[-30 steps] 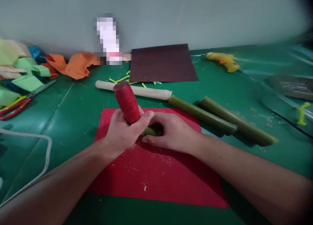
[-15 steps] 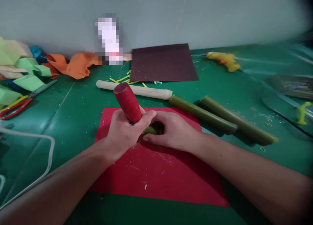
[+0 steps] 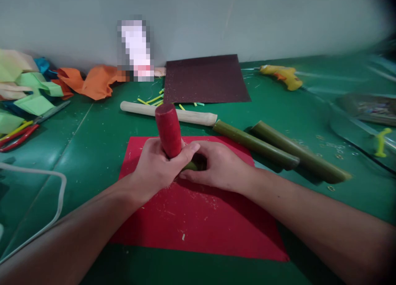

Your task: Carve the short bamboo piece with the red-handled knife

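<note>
The red handle (image 3: 168,130) juts up in the way; nearer, the red sheet (image 3: 210,231) leaves room to pass.

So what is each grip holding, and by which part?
The left grip holds the lower part of a red, cylindrical handle. The right grip curls around a green, rounded bamboo-like piece, mostly hidden, so I can't tell which part it holds.

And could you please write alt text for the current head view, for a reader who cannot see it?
The left hand grips a near-upright red handle while the right hand holds a partly hidden green piece over a red sheet on a green table. Beyond them are a pale stick, two green bamboo-like lengths and a dark sheet.
</note>
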`<control>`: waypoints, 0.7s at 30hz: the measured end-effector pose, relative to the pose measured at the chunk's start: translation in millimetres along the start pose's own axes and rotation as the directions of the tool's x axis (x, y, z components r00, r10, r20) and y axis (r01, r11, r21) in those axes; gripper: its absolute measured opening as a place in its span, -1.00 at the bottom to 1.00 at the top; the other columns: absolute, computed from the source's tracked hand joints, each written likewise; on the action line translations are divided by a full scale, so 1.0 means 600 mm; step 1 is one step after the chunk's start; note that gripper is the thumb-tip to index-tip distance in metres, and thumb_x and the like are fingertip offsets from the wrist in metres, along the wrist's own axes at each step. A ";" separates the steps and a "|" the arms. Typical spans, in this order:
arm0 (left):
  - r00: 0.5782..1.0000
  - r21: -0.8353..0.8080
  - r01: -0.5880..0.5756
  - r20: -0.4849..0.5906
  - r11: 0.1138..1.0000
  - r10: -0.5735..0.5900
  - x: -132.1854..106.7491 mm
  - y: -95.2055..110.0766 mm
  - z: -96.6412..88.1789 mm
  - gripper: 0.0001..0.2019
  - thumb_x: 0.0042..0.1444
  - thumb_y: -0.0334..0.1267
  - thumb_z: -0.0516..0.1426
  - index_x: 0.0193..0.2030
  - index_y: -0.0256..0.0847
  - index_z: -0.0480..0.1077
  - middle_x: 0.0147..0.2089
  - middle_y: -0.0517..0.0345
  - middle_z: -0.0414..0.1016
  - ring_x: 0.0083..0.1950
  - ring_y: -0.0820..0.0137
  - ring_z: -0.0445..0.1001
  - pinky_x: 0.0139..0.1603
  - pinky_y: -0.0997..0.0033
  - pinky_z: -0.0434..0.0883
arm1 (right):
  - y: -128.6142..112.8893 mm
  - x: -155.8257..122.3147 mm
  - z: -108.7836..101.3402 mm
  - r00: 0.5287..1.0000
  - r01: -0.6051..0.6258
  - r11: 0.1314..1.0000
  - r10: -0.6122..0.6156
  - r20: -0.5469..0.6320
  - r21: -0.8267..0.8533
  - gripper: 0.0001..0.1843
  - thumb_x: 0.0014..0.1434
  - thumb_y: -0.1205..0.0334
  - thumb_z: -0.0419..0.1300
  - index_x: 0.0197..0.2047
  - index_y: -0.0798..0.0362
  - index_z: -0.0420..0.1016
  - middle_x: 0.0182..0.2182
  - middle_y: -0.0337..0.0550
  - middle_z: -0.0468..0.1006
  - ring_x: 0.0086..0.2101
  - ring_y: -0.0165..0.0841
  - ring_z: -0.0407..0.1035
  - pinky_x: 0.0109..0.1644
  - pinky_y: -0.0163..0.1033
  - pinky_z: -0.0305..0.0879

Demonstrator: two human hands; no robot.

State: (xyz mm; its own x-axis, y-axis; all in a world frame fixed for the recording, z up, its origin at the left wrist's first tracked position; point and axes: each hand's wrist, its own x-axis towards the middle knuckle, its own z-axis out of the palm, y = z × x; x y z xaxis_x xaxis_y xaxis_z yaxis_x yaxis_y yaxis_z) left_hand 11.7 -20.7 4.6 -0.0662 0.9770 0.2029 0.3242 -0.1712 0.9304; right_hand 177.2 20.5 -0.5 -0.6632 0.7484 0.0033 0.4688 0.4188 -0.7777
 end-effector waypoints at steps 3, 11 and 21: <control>0.999 0.016 0.008 -0.041 1.000 -0.007 0.001 0.000 0.001 -0.70 0.09 -0.16 0.30 -0.56 -0.19 0.37 -0.58 0.27 0.40 -0.53 0.49 0.41 -0.49 0.53 0.46 | -0.001 -0.001 -0.001 1.000 0.006 1.000 -0.006 0.012 0.010 -0.66 0.07 0.11 0.34 -0.10 0.06 0.55 -0.20 -0.14 0.64 -0.26 -0.30 0.46 -0.22 -0.22 0.26; 0.991 -0.009 0.029 -0.130 1.000 -0.030 0.008 0.008 -0.001 -0.74 0.07 -0.19 0.29 -0.55 -0.19 0.37 -0.60 0.29 0.38 -0.55 0.52 0.40 -0.53 0.58 0.42 | -0.002 0.002 0.001 1.000 -0.022 0.999 0.022 0.007 -0.035 -0.69 0.02 0.08 0.37 -0.22 0.09 0.51 -0.33 -0.17 0.59 -0.37 -0.34 0.41 -0.31 -0.24 0.20; 0.999 -0.028 0.025 0.041 0.999 -0.024 0.002 0.003 -0.002 -0.62 0.09 -0.15 0.28 -0.63 -0.21 0.29 -0.61 0.26 0.30 -0.54 0.52 0.33 -0.49 0.52 0.44 | 0.000 -0.001 0.000 1.000 -0.006 1.000 0.006 -0.004 -0.020 -0.71 0.05 0.07 0.37 -0.21 0.06 0.52 -0.30 -0.18 0.61 -0.35 -0.36 0.41 -0.30 -0.26 0.19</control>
State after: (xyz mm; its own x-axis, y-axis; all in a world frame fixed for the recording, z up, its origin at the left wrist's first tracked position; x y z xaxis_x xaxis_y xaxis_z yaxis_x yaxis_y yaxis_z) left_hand 11.2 -19.7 7.1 -0.0350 0.9852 0.1676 0.2960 -0.1499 0.9433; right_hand 177.5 20.1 -0.7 -0.6580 0.7530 0.0009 0.4847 0.4244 -0.7648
